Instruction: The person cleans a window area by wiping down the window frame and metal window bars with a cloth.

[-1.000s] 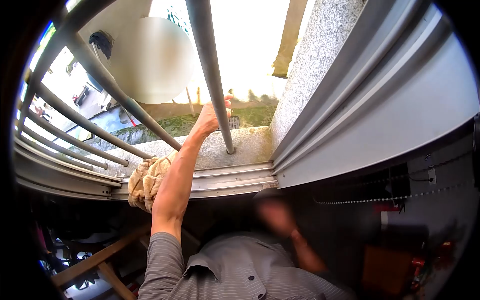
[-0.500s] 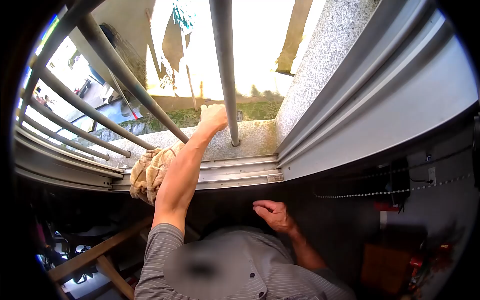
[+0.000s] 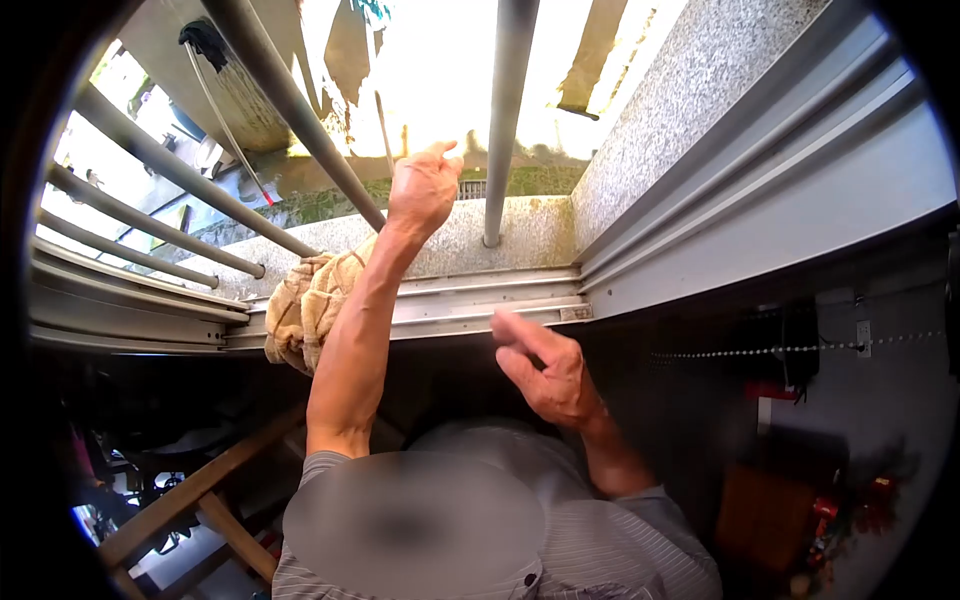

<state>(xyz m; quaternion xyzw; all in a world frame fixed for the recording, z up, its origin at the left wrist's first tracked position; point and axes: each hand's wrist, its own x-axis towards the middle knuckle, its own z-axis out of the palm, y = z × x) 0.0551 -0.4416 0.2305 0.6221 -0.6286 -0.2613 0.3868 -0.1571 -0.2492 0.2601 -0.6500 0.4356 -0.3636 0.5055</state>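
Observation:
My left hand point(image 3: 424, 188) reaches out past the window track between two metal bars, its fingers curled together; what they hold, if anything, is hidden. Under the left forearm, a bunched tan cloth point(image 3: 315, 305) drapes over the inner edge of the window track point(image 3: 480, 300) and partly onto the sill. My right hand point(image 3: 548, 372) is held in front of my body, just inside the track, with thumb and fingers apart and nothing in them. The nearest bar point(image 3: 506, 120) stands to the right of my left hand.
More bars point(image 3: 190, 180) slope away on the left. A speckled stone sill point(image 3: 535, 225) and a grey window frame point(image 3: 760, 190) border the opening. Outside, a pole point(image 3: 225, 115) leans near a wall. Indoors are a wooden frame point(image 3: 200, 480) and a beaded chain point(image 3: 740, 352).
My left hand has risen in view, still with curled fingers. The right hand has moved up toward the window track and its fingers have spread. The view has shifted slightly.

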